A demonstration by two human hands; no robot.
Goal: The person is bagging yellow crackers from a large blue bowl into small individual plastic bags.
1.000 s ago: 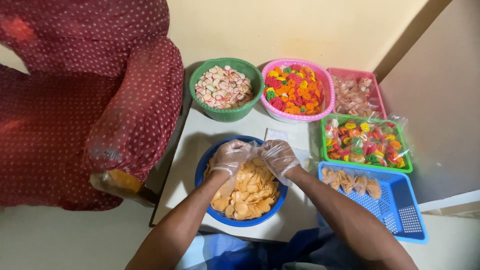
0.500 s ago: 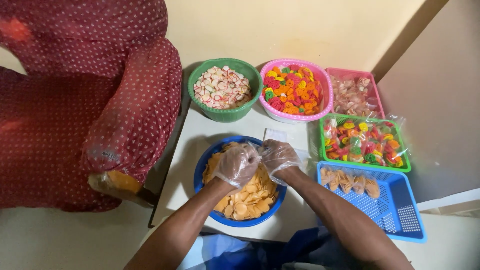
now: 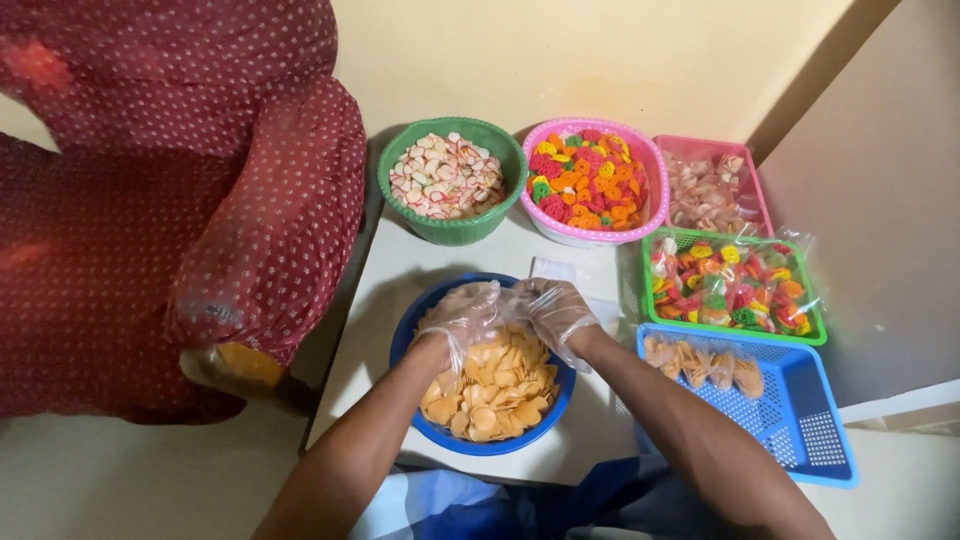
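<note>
Two hands in thin clear plastic gloves meet over the far rim of a blue bowl (image 3: 415, 345) heaped with pale orange round crackers (image 3: 495, 385), on a small white table (image 3: 385, 290) set against a yellow wall. The left hand (image 3: 465, 315) is curled, fingers bent down toward the pile; the right hand (image 3: 553, 310) closes against it, fingertips drawn together. Whether either pinches a cracker or a clear bag cannot be told, since the glove plastic hides the gap.

Beyond the bowl stand a green bowl (image 3: 452, 232) of white-and-pink pieces and a pink bowl (image 3: 598, 232) of mixed red, orange and green pieces. To the right a pink basket (image 3: 745, 160) holds pale filled bags, a green basket (image 3: 652, 285) holds bags of the coloured mix, and a blue basket (image 3: 820, 435) carries a few bags of the orange crackers. A white slip (image 3: 553, 268) lies just behind the hands. A red dotted armchair (image 3: 150, 230) stands at left.

Judging by the bags in the blue basket, the step looks like portioning. Done well, it calls for working low over the bowl so strays fall back in, lifting the brittle discs loosely rather than squeezing, and keeping one hand steady while the other feeds.
</note>
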